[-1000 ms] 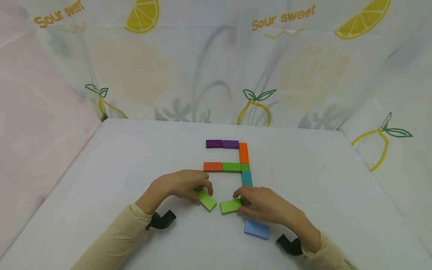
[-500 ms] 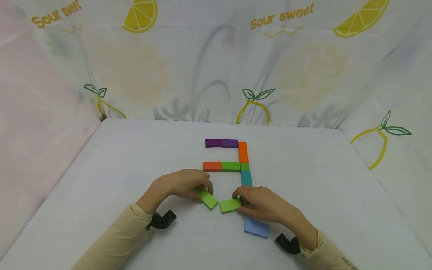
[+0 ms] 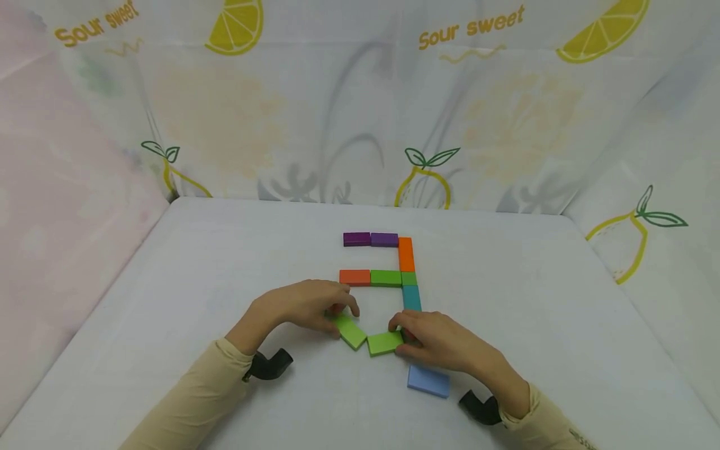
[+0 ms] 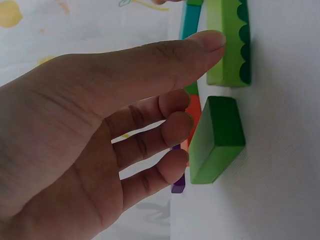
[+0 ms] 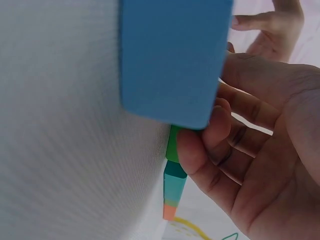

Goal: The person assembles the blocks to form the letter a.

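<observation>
My left hand (image 3: 315,306) pinches a light green block (image 3: 351,332) that lies slanted on the white table. Its thumb overlaps this block's scallop-marked edge in the left wrist view, and a second green block (image 4: 217,140) lies by its other fingertips. My right hand (image 3: 444,340) holds the right end of another light green block (image 3: 385,344), thumb at the near side and curled index finger at the far side. The facing corners of the two light green blocks meet. A green block (image 5: 172,144) shows partly behind the right fingers. Near the right thumb lies a light blue block (image 3: 429,381).
Beyond my hands lies a line of flat blocks: two purple blocks (image 3: 370,239), an orange block (image 3: 406,254), a red-orange block (image 3: 354,278), green ones (image 3: 385,279) and a teal block (image 3: 412,298). A printed cloth (image 3: 337,112) hangs behind the table (image 3: 253,244).
My left hand has shifted slightly right with its light green block, whose corner has closed the gap to the other light green block. The right hand stays in place.
</observation>
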`<state>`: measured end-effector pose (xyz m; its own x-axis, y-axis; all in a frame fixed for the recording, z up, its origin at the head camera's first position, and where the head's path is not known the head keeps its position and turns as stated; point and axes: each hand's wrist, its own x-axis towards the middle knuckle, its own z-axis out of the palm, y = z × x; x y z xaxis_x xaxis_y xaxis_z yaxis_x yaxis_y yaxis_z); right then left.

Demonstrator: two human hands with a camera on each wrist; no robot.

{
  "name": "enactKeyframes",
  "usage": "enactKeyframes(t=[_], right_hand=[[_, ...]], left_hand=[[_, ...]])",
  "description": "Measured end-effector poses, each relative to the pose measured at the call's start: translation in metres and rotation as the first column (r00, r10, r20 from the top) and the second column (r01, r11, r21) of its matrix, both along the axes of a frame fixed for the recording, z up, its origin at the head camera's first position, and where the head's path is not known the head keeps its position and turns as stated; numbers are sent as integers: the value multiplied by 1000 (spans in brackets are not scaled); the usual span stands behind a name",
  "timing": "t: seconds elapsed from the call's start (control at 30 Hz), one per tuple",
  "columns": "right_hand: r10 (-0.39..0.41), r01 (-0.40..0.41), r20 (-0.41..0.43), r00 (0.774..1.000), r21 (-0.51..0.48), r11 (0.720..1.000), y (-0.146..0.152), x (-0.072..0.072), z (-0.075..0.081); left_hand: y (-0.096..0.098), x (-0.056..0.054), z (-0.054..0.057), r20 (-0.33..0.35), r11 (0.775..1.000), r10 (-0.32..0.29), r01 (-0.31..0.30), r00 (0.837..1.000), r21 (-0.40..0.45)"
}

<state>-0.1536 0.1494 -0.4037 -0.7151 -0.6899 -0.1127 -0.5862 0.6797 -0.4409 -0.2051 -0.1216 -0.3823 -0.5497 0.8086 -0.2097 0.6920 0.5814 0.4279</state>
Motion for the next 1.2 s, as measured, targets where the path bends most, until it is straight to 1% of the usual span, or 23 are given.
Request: enactKeyframes(t=[0.1, 0.17, 0.23, 0.33, 0.47, 0.57, 0.7, 0.8, 1.07, 1.2], right_hand=[[0, 0, -2, 1000, -2, 1000, 0, 0, 0], [1, -1, -3, 1000, -4, 1000, 0, 0, 0], [1, -1, -5, 1000, -5, 1000, 0, 1, 0], [-1, 1, -8, 1000, -2, 1000, 0, 2, 0], [3, -3, -10, 1000, -2, 1000, -1, 2, 0], [5, -5, -10, 1000, -5, 1000, -1, 2, 1], [1, -1, -5, 1000, -9, 1000, 0, 1, 1], [1, -1, -6, 1000, -10, 1000, 0, 0, 1], [7, -7, -13, 1000, -12, 1000, 0, 0, 0], [8, -8, -16, 1000, -12, 1000, -1, 0, 0]], left_hand=[[-7, -4, 4, 3, 997, 81, -81, 997, 16], [-11, -6, 5, -1, 988, 153, -153, 988, 3], [-14, -8, 5, -12, 978, 209, -209, 978, -25], [-18, -11, 2, -15, 963, 260, -261, 965, -67], [-21, -13, -2, 15, 947, 310, -308, 951, -93], [-22, -15, -4, 24, 943, 320, -317, 947, -99], [-21, -17, -5, -4, 956, 280, -279, 960, -86], [-20, -18, -5, -22, 962, 262, -262, 965, -76], [-17, -18, -7, -40, 958, 275, -277, 961, -78], [-18, -18, -8, -29, 957, 279, -280, 960, -81]])
